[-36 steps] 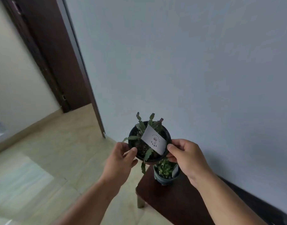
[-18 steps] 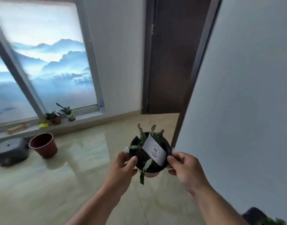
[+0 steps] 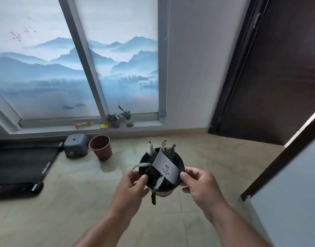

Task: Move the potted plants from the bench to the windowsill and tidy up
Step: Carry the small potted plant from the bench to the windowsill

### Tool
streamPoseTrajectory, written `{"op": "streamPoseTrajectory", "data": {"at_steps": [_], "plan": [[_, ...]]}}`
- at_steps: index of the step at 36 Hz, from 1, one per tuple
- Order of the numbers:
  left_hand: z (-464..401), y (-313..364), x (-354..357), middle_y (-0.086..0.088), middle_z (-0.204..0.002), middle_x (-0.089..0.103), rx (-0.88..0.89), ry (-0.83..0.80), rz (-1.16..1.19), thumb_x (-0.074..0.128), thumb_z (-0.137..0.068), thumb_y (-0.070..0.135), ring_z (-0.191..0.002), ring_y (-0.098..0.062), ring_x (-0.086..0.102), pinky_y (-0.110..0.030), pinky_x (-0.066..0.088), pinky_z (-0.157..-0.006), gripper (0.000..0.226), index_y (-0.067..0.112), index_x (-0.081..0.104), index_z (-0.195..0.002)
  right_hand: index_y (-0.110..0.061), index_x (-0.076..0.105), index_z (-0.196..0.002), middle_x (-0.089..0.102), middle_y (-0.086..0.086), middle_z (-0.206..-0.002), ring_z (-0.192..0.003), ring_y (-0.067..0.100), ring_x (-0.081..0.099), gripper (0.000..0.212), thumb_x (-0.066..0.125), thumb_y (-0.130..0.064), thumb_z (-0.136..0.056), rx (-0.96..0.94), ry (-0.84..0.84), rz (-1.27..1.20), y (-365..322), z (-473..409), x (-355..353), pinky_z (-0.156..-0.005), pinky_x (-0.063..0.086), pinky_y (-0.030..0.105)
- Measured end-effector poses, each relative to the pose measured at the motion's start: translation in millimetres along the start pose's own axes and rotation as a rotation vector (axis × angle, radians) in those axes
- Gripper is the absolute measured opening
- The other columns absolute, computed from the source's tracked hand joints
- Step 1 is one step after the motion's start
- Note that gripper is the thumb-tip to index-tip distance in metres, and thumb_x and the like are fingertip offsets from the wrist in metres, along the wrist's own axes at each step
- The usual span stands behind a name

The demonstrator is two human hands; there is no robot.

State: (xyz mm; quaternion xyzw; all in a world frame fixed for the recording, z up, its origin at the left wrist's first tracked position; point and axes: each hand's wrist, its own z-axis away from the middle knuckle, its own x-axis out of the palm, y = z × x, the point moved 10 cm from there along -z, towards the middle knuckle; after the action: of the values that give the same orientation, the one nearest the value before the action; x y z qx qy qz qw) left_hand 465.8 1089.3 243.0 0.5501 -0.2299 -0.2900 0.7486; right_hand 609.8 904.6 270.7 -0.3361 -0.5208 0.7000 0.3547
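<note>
Both hands grip our black pot (image 3: pixel 161 175): left hand (image 3: pixel 131 188) at nine o'clock, right hand (image 3: pixel 197 186) at three. We should carry it level toward the windowsill (image 3: pixel 64 130) at eleven o'clock, beside the plants (image 3: pixel 120 118) already there.

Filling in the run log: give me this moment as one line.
phase: carrying | held: black pot | left hand: grips rim | right hand: grips rim | goal: windowsill ahead, two plants on it

Two bare forearms in view, no sleeves reaching wrists. Left hand (image 3: pixel 131 188) and right hand (image 3: pixel 200 187) ungloved; short nails; no rings, watch or bands.
</note>
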Motion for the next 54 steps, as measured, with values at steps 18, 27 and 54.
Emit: {"op": "streamPoseTrajectory", "data": {"at_steps": [18, 27, 54], "plan": [[-230.6, 61.9, -20.4, -0.012, -0.097, 0.062, -0.033, 0.146, 0.027, 0.057, -0.099, 0.007, -0.084, -0.014, 0.065, -0.035, 0.060, -0.083, 0.012, -0.002, 0.053, -0.106, -0.022, 0.080, -0.076, 0.079, -0.005, -0.075, -0.072, 0.011, 0.066, 0.026, 0.067, -0.008, -0.094, 0.059, -0.120, 0.050, -51.5, -261.1, 98.7, -0.067, 0.052, 0.026], [-374.0, 87.0, -40.7, -0.004, -0.091, 0.065, -0.059, 0.086, 0.106, 0.056, -0.099, 0.001, -0.067, 0.005, 0.069, -0.016, 0.056, -0.060, 0.006, 0.007, 0.055, -0.100, -0.019, 0.079, -0.089, 0.080, -0.006, -0.080, -0.078, 0.008, 0.072, 0.018, 0.066, -0.009, -0.095, 0.091, -0.078, 0.086, -77.9, -386.4, 155.2, -0.073, 0.054, 0.030], [-772.8, 125.1, -8.2, -0.005, -0.087, 0.062, -0.217, 0.143, -0.093, 0.063, -0.097, 0.013, -0.084, -0.018, 0.060, -0.047, 0.056, -0.090, 0.011, 0.009, 0.053, -0.095, -0.017, 0.079, -0.089, 0.081, 0.004, -0.091, -0.083, 0.015, 0.071, 0.019, 0.065, -0.006, -0.095, 0.249, -0.132, 0.077, -88.1, -797.2, 233.1, -0.078, 0.054, 0.034]]}}
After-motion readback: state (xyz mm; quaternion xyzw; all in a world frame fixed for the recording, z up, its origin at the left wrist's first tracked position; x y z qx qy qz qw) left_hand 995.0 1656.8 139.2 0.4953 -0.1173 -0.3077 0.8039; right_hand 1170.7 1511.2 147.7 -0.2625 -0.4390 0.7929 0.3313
